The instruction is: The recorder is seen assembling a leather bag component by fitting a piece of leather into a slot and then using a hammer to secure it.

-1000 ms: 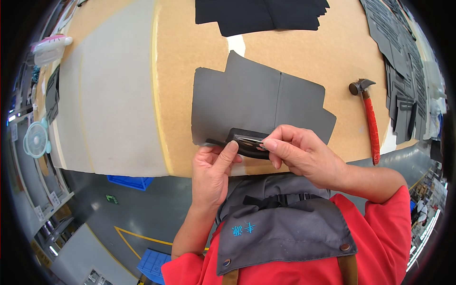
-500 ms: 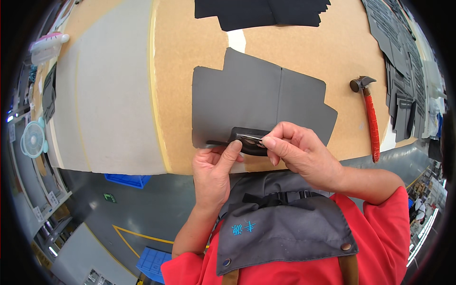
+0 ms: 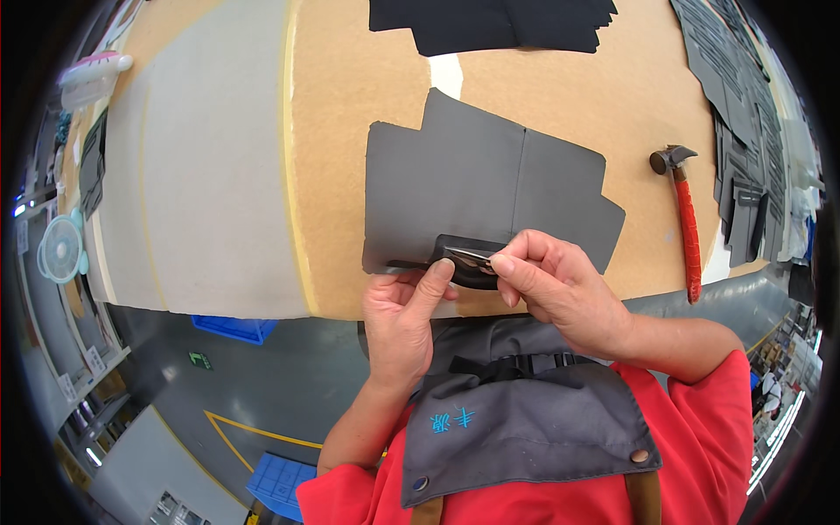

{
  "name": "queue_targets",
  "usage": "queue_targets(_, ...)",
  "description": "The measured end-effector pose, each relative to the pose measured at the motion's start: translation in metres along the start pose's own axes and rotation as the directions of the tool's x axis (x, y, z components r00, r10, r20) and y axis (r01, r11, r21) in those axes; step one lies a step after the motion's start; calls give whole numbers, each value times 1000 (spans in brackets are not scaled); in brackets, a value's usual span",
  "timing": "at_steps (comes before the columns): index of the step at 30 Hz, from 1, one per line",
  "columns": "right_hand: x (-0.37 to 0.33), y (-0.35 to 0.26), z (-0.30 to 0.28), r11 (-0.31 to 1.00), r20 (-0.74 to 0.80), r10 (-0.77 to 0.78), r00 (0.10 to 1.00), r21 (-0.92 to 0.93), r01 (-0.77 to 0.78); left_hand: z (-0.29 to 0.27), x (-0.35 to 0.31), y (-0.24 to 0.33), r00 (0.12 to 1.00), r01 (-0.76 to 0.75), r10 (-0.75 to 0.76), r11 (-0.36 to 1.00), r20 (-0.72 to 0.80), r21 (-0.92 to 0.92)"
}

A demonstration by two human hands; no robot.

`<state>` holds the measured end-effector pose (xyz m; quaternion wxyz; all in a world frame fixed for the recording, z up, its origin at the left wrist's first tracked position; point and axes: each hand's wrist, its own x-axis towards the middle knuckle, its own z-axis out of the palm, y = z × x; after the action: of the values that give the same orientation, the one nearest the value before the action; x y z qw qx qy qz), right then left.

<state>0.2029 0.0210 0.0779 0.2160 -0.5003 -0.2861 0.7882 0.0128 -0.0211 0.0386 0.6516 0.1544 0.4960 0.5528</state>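
A grey sheet (image 3: 455, 175) with notched corners and a seam lies on the table in front of me. At its near edge is a rounded black part (image 3: 455, 243), partly covered by my fingers. My left hand (image 3: 404, 311) is closed on the left end of this part, its thumb on top. Between the thumb and fingers of my right hand (image 3: 551, 280) is a slim pointed metal tool (image 3: 468, 255). The tool's tip points left over the black part, close to my left thumb. Whether it is tweezers or small snips, I cannot tell.
A claw hammer (image 3: 687, 219) with a red handle lies to the right. Black sheets (image 3: 499, 22) are stacked at the far side, and dark cut pieces (image 3: 744, 114) line the right edge. A light grey board (image 3: 210, 175) covers the table's left part.
The view has shifted a little, so the table's things sit slightly further right. My hands keep the same holds, and the metal tool shows more of its length over the black part.
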Motion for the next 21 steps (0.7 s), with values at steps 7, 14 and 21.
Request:
queue_targets(7,-3,2,-3,999,3,-18,1000,31,18,2,2,4,1000,9,-9,998,-3,63)
queue_targets(14,11,-9,-52,677,-4,-530,848,-605,420,4,125,94,867,-74,-301,710,397,700)
queue_targets(21,0,27,-38,492,246,-561,790,-668,558,84,156,72,780,-610,179,429,600,666)
